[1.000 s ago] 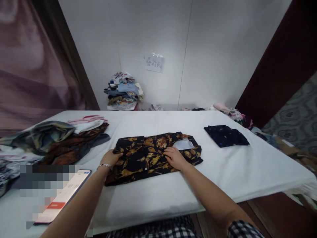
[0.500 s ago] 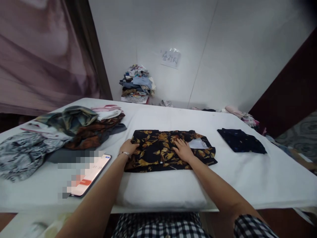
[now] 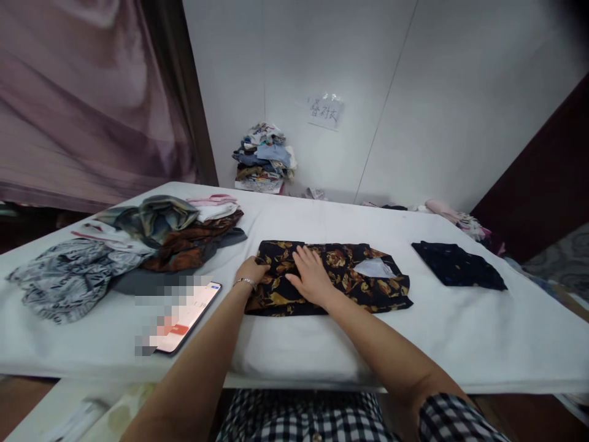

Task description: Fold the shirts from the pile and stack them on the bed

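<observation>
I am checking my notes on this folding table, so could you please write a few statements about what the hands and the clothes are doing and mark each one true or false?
1. The right hand lies flat on the black floral shirt. True.
2. The left hand holds the phone. False: it grips the shirt's left edge; the phone lies alone on the white table.
3. A folded dark navy garment lies to the right of the shirt, apart from it. True.
4. The loose pile of clothes sits at the table's right end. False: it is on the left.
5. A paper sign hangs on the wall. True.
</observation>
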Tool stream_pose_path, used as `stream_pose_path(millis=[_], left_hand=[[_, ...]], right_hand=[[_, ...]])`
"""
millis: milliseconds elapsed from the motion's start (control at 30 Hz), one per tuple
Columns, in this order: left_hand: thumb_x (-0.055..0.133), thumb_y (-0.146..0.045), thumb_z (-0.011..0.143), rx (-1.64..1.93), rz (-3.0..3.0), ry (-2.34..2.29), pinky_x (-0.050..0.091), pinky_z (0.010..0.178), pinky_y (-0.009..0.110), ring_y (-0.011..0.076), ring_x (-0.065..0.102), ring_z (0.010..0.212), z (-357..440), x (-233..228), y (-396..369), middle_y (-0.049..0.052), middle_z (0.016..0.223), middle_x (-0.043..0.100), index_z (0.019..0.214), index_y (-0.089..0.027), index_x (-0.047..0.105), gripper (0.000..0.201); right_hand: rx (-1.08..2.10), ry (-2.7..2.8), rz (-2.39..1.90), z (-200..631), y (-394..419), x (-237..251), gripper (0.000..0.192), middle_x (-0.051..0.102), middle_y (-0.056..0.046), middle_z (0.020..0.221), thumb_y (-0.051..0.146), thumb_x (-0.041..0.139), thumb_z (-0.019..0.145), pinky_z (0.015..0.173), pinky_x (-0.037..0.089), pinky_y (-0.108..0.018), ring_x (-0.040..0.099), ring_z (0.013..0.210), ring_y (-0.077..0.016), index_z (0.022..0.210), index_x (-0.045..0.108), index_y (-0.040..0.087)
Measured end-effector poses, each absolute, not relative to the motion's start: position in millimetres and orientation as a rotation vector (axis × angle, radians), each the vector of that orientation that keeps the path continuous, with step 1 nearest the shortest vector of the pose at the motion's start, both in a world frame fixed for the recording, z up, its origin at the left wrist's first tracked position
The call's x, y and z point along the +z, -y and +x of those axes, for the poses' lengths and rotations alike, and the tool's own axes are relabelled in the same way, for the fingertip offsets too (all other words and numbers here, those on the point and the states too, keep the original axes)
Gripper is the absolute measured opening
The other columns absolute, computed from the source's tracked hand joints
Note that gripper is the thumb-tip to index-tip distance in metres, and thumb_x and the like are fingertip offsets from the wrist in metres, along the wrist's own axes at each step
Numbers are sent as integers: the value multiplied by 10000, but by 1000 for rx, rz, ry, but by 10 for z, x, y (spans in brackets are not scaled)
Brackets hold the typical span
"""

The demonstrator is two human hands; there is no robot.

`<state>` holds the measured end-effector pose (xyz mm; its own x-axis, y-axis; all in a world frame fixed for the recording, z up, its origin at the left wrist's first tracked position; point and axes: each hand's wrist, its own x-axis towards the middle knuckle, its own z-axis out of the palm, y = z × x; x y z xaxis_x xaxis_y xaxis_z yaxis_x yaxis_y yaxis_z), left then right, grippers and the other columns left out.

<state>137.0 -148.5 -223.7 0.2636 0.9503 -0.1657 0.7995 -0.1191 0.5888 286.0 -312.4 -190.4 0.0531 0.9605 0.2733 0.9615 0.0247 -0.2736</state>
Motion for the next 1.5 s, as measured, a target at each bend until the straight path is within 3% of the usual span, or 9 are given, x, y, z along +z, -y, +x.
stream_pose_path(millis=[267,433,567,667,867,1033,1133,1233,1500], left_hand=[[748,-342,637,433,1794,-1504,505,824,352,313,652,1028,1356,-2187,1493,154,1067,711,920,-154,653,353],[703,-358,703,423,1587,-1278,571,689,312,237,713,783,1342,-1973,1653,94,851,751,844,-160,665,245],[716,-296,683,432,1500,-1150,583,657,325,224,710,690,1361,-1719,1759,80,754,743,842,-158,653,220],[734,-293,668,465,1508,-1076,579,655,337,228,704,666,1526,-1496,1815,74,723,732,883,-152,645,272],[792,-353,644,545,1618,-892,556,696,306,203,698,724,2421,-1207,2241,87,875,729,1159,-144,589,592],[638,-349,813,601,1758,-779,542,809,308,180,674,874,2775,-1490,2599,101,1028,694,1235,-155,542,475],[599,-308,827,747,2041,-845,476,963,373,224,619,1053,2633,-1858,2589,128,1160,645,1181,-152,579,386],[562,-342,841,769,2220,-867,395,1064,421,254,534,1203,2462,-2167,2530,131,1273,591,1196,-162,576,398],[483,-495,864,531,2458,-878,271,1144,452,288,294,1405,2385,-2360,2564,156,1499,371,1354,-141,477,605]], right_hand=[[251,1842,-2192,2869,3140,-2310,705,268,-194,1534,535,350,932,1161,115,-448,194,1436,-292,1442,356,48],[348,1800,-2131,2889,3117,-2254,683,271,-200,1532,509,404,921,1159,108,-461,198,1435,-296,1430,380,55],[434,1593,-1983,2972,3131,-2167,581,361,-154,1501,434,512,877,1163,120,-483,225,1430,-286,1364,494,118],[495,1251,-1705,3058,3230,-2046,482,503,-92,1412,396,586,825,1153,219,-448,365,1368,-249,1264,595,196],[1023,524,-1036,3400,3618,-1843,472,676,-53,1184,499,571,838,966,475,-394,652,1044,-201,1243,561,256],[1246,253,-988,3707,3911,-1973,474,723,-115,1000,536,502,867,792,564,-403,695,911,-245,1133,607,158],[1177,236,-1066,3751,3957,-2092,362,735,-91,917,326,632,798,762,574,-386,707,830,-236,1118,598,161],[1051,332,-1101,3733,3908,-2126,447,737,-34,878,148,651,695,750,577,-370,706,778,-216,1131,581,216],[882,401,-1344,3734,3840,-2071,735,711,-10,1022,146,612,663,835,553,-393,680,890,-213,1362,437,294]])
